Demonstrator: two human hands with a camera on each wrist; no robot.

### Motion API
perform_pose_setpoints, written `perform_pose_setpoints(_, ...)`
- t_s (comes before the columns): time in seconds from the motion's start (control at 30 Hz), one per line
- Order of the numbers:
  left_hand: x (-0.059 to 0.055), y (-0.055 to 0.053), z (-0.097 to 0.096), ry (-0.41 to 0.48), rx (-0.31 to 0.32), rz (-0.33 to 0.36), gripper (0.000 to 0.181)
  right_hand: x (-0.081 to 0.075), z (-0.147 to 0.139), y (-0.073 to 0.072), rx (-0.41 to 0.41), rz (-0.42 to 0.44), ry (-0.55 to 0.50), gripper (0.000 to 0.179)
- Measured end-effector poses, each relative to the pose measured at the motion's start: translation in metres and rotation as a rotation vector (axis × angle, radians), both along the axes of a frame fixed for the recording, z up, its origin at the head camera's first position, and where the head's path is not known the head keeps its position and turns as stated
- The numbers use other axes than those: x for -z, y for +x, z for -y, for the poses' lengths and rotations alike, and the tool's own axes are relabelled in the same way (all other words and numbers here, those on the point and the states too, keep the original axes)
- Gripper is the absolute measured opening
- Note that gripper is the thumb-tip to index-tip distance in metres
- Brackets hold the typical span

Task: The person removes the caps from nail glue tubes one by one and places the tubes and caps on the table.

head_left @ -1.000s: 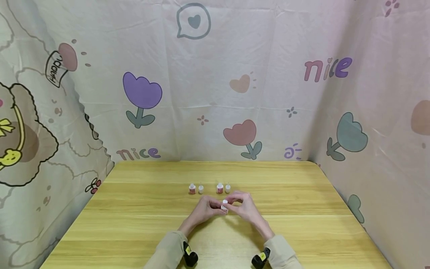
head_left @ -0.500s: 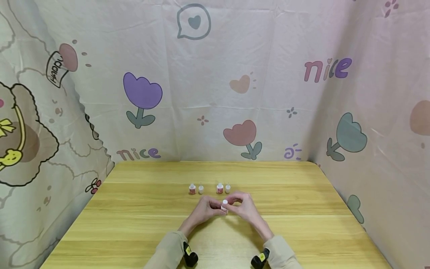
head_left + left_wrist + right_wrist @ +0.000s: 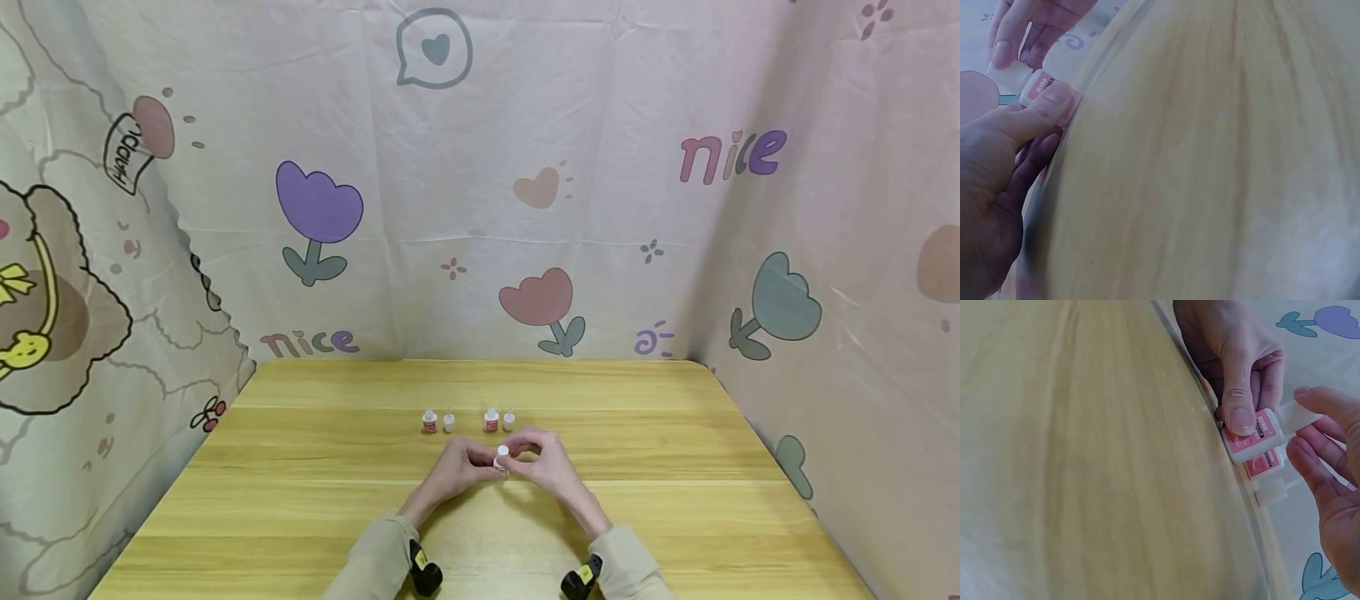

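Observation:
Near the middle of the table, my left hand (image 3: pixel 454 468) grips a small white bottle (image 3: pixel 1254 439) with a pink label, thumb pressed on the label. My right hand (image 3: pixel 550 462) pinches the white cap (image 3: pixel 1297 417) at the bottle's top between thumb and fingers. In the right wrist view the cap sits against the bottle's neck. The left wrist view shows the label (image 3: pixel 1040 87) partly covered by the left thumb. Fingers hide much of the bottle in the head view.
Behind the hands stand two similar bottles, a left one (image 3: pixel 429 422) and a right one (image 3: pixel 491 420). Beside each is a small white cap, one left (image 3: pixel 448 423) and one right (image 3: pixel 509 421), with a thin stem upward. Printed cloth (image 3: pixel 450 208) borders the wooden table (image 3: pixel 300 517).

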State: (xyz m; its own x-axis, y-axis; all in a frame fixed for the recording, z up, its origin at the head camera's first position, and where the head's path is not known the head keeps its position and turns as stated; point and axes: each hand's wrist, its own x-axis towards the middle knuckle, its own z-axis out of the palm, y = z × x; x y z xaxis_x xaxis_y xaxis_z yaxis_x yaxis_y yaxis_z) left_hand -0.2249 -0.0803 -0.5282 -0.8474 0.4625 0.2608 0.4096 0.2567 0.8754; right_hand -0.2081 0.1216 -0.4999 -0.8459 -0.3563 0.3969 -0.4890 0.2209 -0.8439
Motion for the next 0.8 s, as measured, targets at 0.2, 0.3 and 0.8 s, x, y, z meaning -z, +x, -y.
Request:
perform_pose_setpoints(0.2,0.0001,-0.0001,-0.0007,0.004,-0.004,-0.016,0.01,0.0056,0.0015,-0.003,0.036,-0.03,-0.008,0.015)
perform_pose_setpoints(0.3,0.0006,-0.0003,-0.0007,0.0,-0.009,-0.023,0.01,0.0061,0.0013,-0.0031,0.029,-0.052,-0.019,0.014)
perform_pose_setpoints(0.8,0.0037,-0.0014,-0.0002,0.006,-0.008,-0.012,0.013,0.0071,-0.0015,-0.003,-0.027,-0.015,-0.021,0.014)
